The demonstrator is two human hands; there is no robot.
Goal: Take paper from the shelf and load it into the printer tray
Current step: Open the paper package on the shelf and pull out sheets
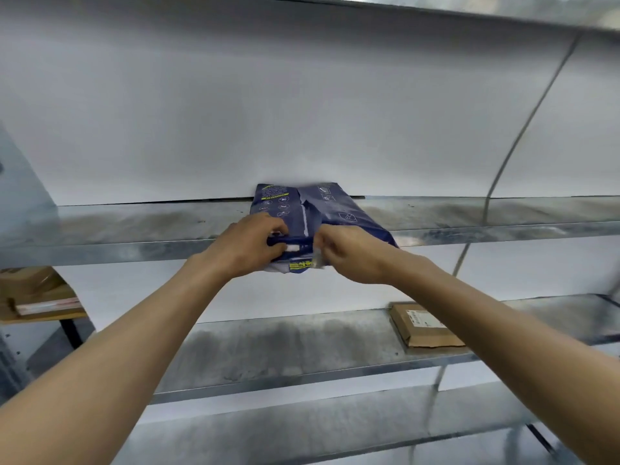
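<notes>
Now both arms stretch forward and up to the metal shelf (pixel 134 229), forearms angled in toward each other. Left hand (pixel 250 245) is curled over the near end of the blue paper pack (pixel 322 209), fingers closed on the wrapper. Right hand (pixel 349 255) pinches the wrapper's near edge, fingers drawn tight together. Pack lies flat on the shelf, near end jutting over the front lip. Down on the lower shelf (pixel 302 347), a cardboard box (pixel 422 327) sits to the right.
</notes>
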